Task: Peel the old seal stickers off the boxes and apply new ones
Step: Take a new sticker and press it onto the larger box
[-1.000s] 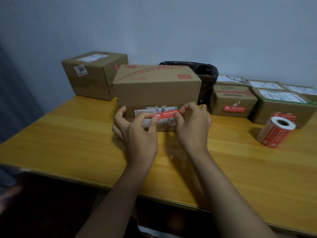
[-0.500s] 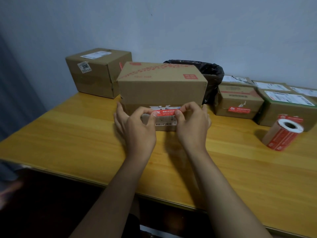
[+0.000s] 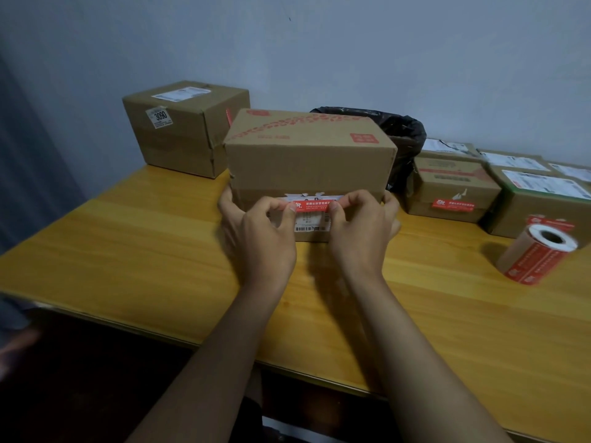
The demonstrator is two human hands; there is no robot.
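I am looking down at a yellow wooden table [image 3: 128,251] against a pale wall. Straight ahead at twelve o'clock stands a brown cardboard box [image 3: 307,161] with red printing on its top. My left hand [image 3: 259,238] and my right hand [image 3: 361,231] meet at its near face, each pinching one end of a red seal sticker [image 3: 315,205] between thumb and forefinger, holding it flat against the box just above a white barcode label [image 3: 311,223]. The other fingers curl round the box's lower corners. At ten o'clock sits a second box [image 3: 182,129] marked 3090. Behind the central box, at one o'clock, is a black bin bag [image 3: 403,129]. At two o'clock a cluster of smaller boxes [image 3: 454,190] carry white labels and red stickers. At three o'clock a roll of red stickers [image 3: 537,254] lies on its side on the table.
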